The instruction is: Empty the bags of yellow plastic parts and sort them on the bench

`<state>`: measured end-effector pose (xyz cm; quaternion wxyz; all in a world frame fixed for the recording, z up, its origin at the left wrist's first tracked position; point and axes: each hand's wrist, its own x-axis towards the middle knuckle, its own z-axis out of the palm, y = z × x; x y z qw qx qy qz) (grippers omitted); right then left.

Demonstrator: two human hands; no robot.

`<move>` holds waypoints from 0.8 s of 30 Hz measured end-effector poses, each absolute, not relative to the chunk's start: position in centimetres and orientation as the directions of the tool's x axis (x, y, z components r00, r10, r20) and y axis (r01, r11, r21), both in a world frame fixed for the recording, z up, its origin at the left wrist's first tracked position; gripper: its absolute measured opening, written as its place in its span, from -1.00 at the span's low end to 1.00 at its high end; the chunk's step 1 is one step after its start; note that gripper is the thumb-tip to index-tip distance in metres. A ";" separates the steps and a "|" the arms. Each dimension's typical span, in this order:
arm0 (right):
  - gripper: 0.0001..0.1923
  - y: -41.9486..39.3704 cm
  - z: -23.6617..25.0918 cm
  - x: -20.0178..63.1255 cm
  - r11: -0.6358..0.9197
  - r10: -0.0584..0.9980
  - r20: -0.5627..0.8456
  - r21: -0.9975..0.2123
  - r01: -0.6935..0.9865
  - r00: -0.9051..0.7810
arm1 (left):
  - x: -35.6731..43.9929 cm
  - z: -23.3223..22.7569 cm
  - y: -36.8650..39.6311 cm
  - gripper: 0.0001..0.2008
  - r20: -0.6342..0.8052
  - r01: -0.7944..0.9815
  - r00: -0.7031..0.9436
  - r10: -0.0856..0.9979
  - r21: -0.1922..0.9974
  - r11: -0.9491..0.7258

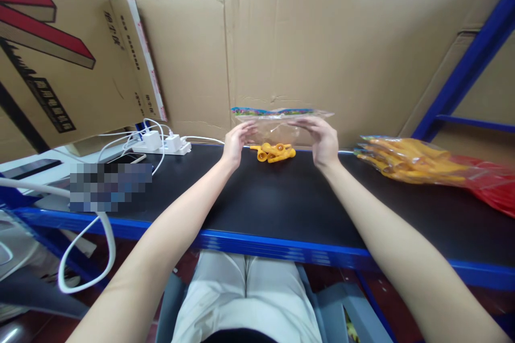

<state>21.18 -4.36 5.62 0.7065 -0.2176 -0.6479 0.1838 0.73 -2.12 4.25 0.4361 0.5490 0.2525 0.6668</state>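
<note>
A clear plastic bag [277, 127] with a colourful strip along its top edge spans the gap between my hands, lifted above the black table. My left hand [238, 143] grips the bag's left side with fingers pointing inward. On the opposite side, my right hand [322, 140] has it between thumb and fingers. Just below the bag, a small pile of yellow plastic pieces [276, 153] with round cup-like ends lies on the tabletop. The fingertips are partly blurred against the clear film.
At the right lie clear bags packed with yellow pieces [414, 159], beside a red bagged bundle [494, 182]. A white power strip [179, 146] with cables and a phone [127, 158] are on the left. Cardboard [322, 53] walls the back; a blue rail [257, 241] edges the table.
</note>
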 end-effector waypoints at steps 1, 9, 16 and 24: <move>-0.68 -4.8 5.8 21.2 0.834 0.545 0.832 -0.551 0.035 0.106 | 0.7 4.4 -2.2 -0.73 0.507 -0.326 -0.027 0.861 0.810 -0.487; -0.63 -6.1 6.0 21.2 0.652 0.733 0.672 -0.739 0.170 0.106 | -0.5 4.9 -1.8 -0.76 0.486 -0.344 -0.065 0.872 0.809 -0.476; -0.72 -3.6 3.8 21.0 0.479 0.877 0.477 -0.867 0.134 -0.050 | -0.9 3.9 -0.8 -0.76 0.360 -0.330 -0.078 0.930 0.871 -0.365; -0.87 -2.5 1.9 20.8 0.313 0.948 0.316 -0.948 0.064 0.042 | -0.8 2.6 -0.3 -0.89 0.293 -0.211 -0.150 0.944 0.924 -0.320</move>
